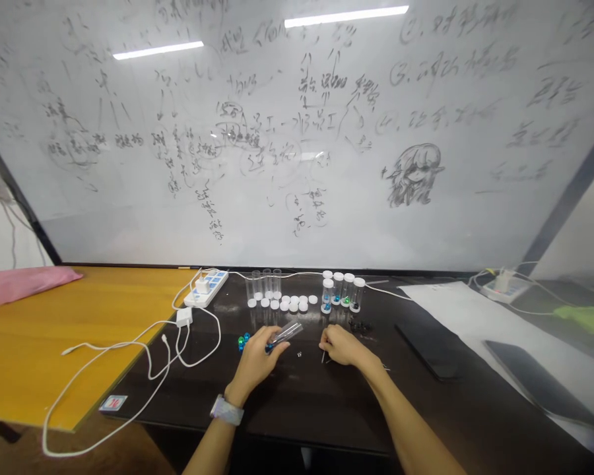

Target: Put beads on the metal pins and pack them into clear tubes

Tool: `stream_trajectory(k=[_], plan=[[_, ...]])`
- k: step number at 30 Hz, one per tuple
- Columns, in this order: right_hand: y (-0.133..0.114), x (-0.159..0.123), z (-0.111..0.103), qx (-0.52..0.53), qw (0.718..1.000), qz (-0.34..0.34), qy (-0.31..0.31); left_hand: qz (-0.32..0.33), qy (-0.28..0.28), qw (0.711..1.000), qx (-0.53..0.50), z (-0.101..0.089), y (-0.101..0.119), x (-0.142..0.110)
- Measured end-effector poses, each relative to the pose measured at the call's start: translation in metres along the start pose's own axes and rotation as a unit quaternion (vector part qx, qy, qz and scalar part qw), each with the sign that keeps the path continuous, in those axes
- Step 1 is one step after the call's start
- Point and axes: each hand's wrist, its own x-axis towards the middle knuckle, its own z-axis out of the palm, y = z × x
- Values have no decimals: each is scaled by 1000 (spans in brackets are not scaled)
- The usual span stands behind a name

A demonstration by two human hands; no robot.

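Note:
My left hand (260,356) is wrapped round a clear plastic tube (291,331), tilted with its end up to the right. Something blue shows inside the tube by my fingers. Beside that hand lie several shiny blue and green balls (241,343). My right hand (340,344) is closed in a pinch low over the table; a thin pale stick (323,357) shows under its fingertips, and I cannot tell whether it is held. Tiny silvery bits (299,354) lie between the hands. Small dark pieces (360,326) are heaped just beyond my right hand.
White caps (294,305) lie in a cluster before empty clear tubes (277,284). Capped tubes (358,295) with coloured balls stand to their right. A power strip (206,288) and white cables (151,359) spread leftward. A black flat slab (426,349) and a dark phone-like device (542,382) lie right.

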Motion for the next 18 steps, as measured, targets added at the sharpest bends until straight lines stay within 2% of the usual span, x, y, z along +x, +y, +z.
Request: stream_trajectory(k=[3,7,10,13,18], plan=[[-10,1,1,-11,999,-28,21,2,-2,1000,3,-1,1,0],[-19,6,-6,89,987,-81,104,8,-12,1000,0,-1,0,-1],[-23,11,-7,163,965,-62,196,11,-17,1000,-4,1,-1,-1],[-30,13,-3,180,945,-46,269,18,-36,999,-9,2,0,-3],[-45,9,6,174,937,-84,290,24,-64,997,-23,3,1,-4]])
